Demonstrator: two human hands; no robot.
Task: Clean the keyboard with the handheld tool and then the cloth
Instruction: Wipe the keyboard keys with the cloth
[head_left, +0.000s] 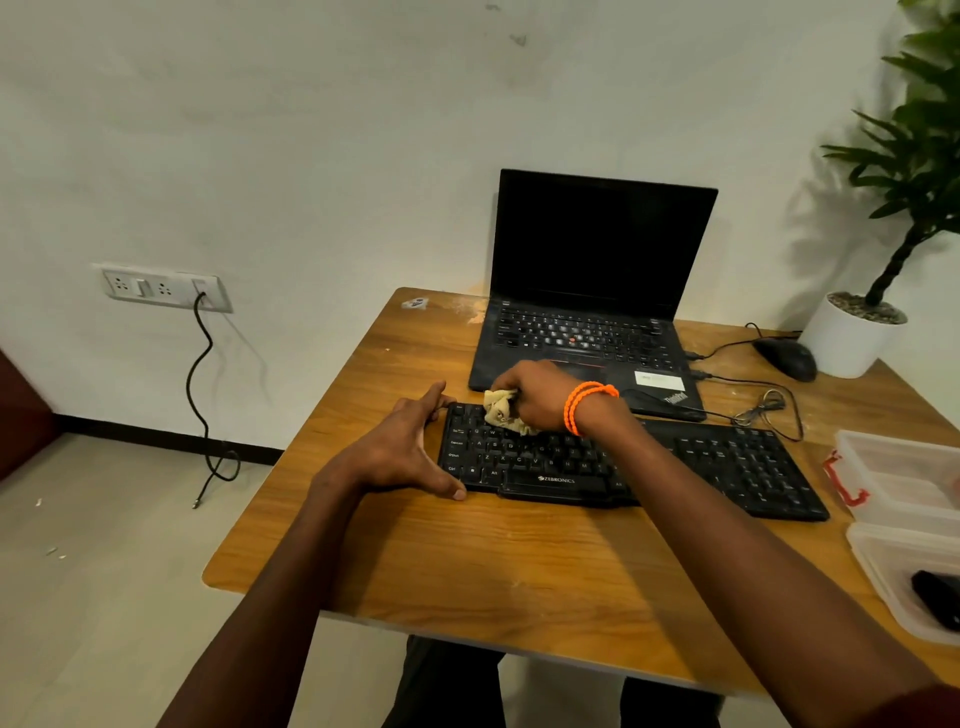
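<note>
My left hand, fingers spread, braces the Zebronics keyboard so my right hand, gripping the bunched cloth, can scrub its keys.

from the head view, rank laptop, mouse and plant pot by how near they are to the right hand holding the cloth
1. Laptop: just behind the right hand, which grips the cloth.
2. Mouse: farther right, at the table's back.
3. Plant pot: beyond the mouse, in the far right corner.
</note>
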